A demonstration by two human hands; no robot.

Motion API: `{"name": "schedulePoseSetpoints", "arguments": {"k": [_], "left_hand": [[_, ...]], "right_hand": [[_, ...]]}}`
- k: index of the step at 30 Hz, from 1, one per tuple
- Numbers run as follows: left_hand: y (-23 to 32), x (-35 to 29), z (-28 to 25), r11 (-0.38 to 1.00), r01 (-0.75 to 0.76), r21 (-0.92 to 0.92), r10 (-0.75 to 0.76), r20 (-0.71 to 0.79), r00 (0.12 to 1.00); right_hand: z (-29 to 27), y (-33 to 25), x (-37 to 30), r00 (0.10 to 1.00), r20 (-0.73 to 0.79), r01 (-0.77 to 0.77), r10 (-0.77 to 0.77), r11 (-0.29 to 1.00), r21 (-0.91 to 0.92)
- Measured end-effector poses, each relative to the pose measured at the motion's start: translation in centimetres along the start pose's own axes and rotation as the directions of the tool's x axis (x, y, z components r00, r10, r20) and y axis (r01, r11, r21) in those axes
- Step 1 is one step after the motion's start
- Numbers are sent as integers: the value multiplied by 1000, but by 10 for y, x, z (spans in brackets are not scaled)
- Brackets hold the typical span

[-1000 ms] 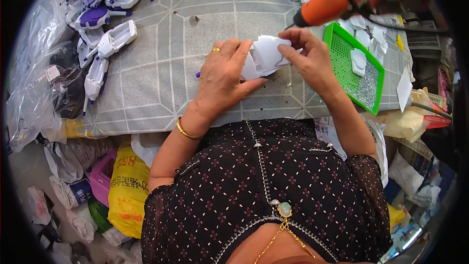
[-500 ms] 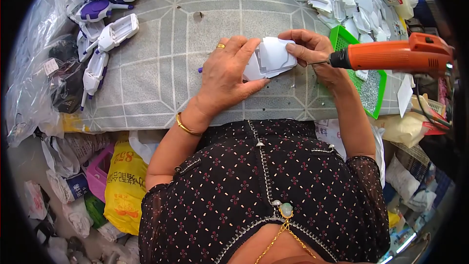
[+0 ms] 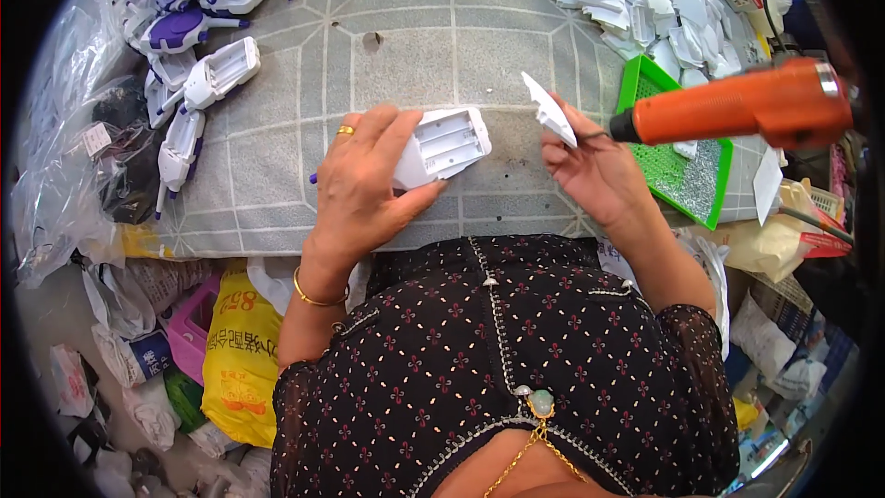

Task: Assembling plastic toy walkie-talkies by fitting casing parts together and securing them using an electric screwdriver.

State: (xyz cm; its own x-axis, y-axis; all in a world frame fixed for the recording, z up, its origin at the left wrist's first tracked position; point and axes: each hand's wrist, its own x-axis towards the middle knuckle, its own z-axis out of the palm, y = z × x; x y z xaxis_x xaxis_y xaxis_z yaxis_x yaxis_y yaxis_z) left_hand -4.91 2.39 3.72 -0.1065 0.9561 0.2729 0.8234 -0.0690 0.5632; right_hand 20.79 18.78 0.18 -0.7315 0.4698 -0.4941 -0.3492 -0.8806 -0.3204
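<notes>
My left hand (image 3: 361,172) is wrapped over a white plastic device housing (image 3: 454,143) lying on the table, its open slotted battery compartment facing up. Much of the housing is hidden under the palm, and a purple tip shows past the hand's left side. Pinched in my right hand (image 3: 595,161), raised to the right of the housing and apart from it, is a thin white battery cover (image 3: 548,109), seen nearly edge-on. An orange electric screwdriver (image 3: 728,107) points its bit at my right hand; whether the bit touches the fingers I cannot tell.
White plastic covers (image 3: 645,0) are heaped at the back right. Beside my right wrist lies a green tray (image 3: 631,83) with small metal screws (image 3: 693,173). Several white-and-purple devices (image 3: 180,28) pile up at the far left, beside clear plastic bags (image 3: 64,120).
The cover has come away from the housing, lifted to the right in my right hand, exposing the compartment. My left hand and the housing have shifted left and nearer. The screwdriver has swung slightly.
</notes>
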Motion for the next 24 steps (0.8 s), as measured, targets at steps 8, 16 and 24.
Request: {"name": "schedulePoseSetpoints", "arguments": {"k": [8, 16, 24], "left_hand": [[0, -13, 4, 993, 57, -104, -61, -35, 998], [1, -9, 13, 989, 68, -131, -84, -118, 989], [9, -12, 8, 967, 157, -201, -187, -139, 972]], "right_hand": [[11, 8, -38, 969, -211, -71, 127, 964, 258], [-3, 27, -52, 948, 112, -293, 299, 677, 675], [-8, 39, -52, 920, 217, -393, 327, 746, 538]]}}
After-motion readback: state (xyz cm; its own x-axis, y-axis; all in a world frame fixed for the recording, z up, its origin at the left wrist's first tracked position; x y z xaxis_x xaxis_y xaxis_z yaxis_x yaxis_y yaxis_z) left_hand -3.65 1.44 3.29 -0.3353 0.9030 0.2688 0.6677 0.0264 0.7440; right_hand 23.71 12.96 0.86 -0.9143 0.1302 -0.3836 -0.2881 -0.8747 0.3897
